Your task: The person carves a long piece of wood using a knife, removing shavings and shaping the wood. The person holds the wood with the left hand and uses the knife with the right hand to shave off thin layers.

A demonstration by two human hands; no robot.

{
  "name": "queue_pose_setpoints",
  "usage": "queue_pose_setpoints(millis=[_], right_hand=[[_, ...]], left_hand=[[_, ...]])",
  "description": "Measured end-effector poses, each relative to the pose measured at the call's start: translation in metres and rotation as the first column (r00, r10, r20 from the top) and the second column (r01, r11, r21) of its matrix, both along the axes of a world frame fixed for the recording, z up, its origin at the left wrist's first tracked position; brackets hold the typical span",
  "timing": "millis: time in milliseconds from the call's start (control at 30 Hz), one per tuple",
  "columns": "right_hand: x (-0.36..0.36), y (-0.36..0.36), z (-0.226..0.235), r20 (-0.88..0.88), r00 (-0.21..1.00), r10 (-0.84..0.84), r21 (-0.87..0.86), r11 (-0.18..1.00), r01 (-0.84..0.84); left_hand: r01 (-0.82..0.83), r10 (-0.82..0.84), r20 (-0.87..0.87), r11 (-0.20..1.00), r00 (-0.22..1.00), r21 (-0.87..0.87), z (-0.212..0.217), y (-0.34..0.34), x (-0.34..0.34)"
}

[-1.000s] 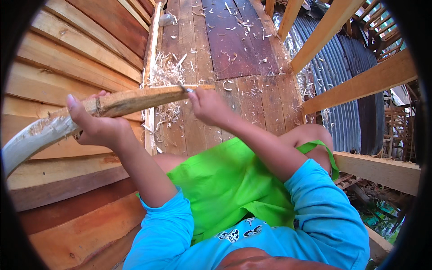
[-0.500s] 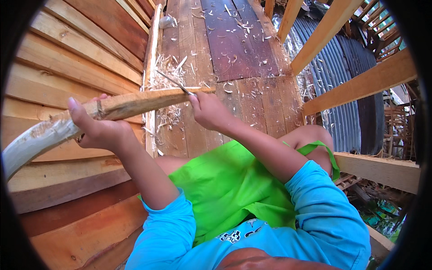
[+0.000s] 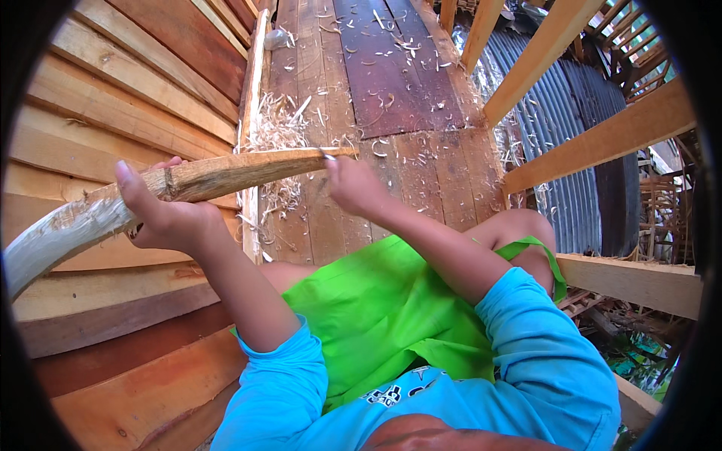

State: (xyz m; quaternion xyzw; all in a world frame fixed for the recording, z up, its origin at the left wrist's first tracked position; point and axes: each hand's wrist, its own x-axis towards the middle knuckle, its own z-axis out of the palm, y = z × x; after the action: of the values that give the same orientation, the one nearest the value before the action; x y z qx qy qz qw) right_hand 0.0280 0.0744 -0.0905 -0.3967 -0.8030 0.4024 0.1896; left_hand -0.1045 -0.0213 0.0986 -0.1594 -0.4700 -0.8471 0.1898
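Left hand (image 3: 167, 218) grips a long curved wooden stick (image 3: 188, 184); right hand (image 3: 357, 186) clenches a small blade (image 3: 329, 156) against its far end.

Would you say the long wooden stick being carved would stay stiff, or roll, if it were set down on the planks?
The wooden stick probably stays stiff: the left hand grips it near one end and it juts out unsagging. Its bend likely keeps it from rolling far. The right hand works at its thin tip, which looks easiest to snap. Loose shavings may let it slide.
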Motion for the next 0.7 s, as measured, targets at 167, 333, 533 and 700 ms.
queue_pose_setpoints(millis=[167, 333, 533, 700], right_hand=[[0.008, 0.035, -0.038, 0.092, 0.991, 0.101, -0.011, 0.995, -0.100], [-0.001, 0.013, -0.020, 0.054, 0.999, 0.003, -0.124, 0.992, 0.004], [-0.005, 0.006, 0.009, 0.077, 0.996, 0.039, -0.110, 0.993, -0.030], [0.001, 0.028, -0.024, 0.264, 0.960, -0.089, -0.239, 0.959, 0.154]], left_hand=[[-0.062, 0.062, -0.015, 0.998, 0.998, 0.022, 0.006, 0.013, 0.005], [-0.041, 0.041, 0.018, 0.999, 0.999, -0.023, 0.001, 0.003, 0.002], [-0.014, 0.013, -0.030, 1.000, 0.999, -0.009, -0.001, 0.006, 0.000], [-0.003, -0.004, -0.088, 0.996, 0.996, -0.087, 0.004, 0.009, 0.004]])
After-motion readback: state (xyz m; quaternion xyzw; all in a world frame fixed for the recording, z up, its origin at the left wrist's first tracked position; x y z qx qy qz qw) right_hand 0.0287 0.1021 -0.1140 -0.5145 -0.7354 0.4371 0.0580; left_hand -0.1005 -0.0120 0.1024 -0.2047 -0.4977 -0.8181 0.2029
